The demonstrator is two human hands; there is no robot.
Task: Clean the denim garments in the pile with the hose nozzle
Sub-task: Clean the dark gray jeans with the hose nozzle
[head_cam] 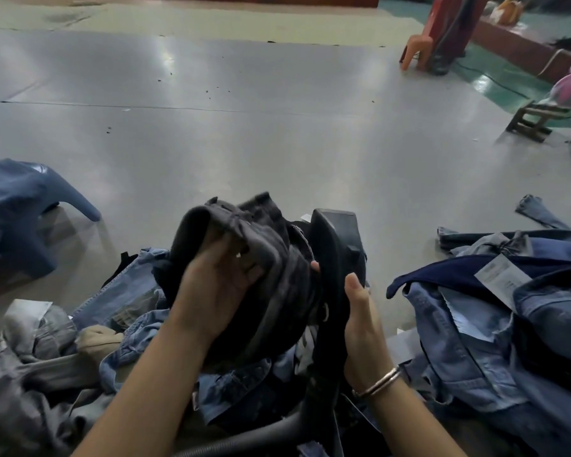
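L hand [216,285] fingers clenched on dark denim garment [271,258], lifted over pile [139,324]. R hand [360,311] grasps black hose nozzle [337,245], touching garment's right side.

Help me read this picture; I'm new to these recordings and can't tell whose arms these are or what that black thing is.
There is no machine here. A person wears a camera on the head, looking forward and down, so the two bare arms are their own. The left hand holds a bunched dark grey denim garment up against a black hose nozzle, which the right hand has in its grip; the hose trails down toward the camera. Below and to both sides lie piles of blue and grey denim clothes on a shiny grey floor. A blue plastic stool stands at the left.
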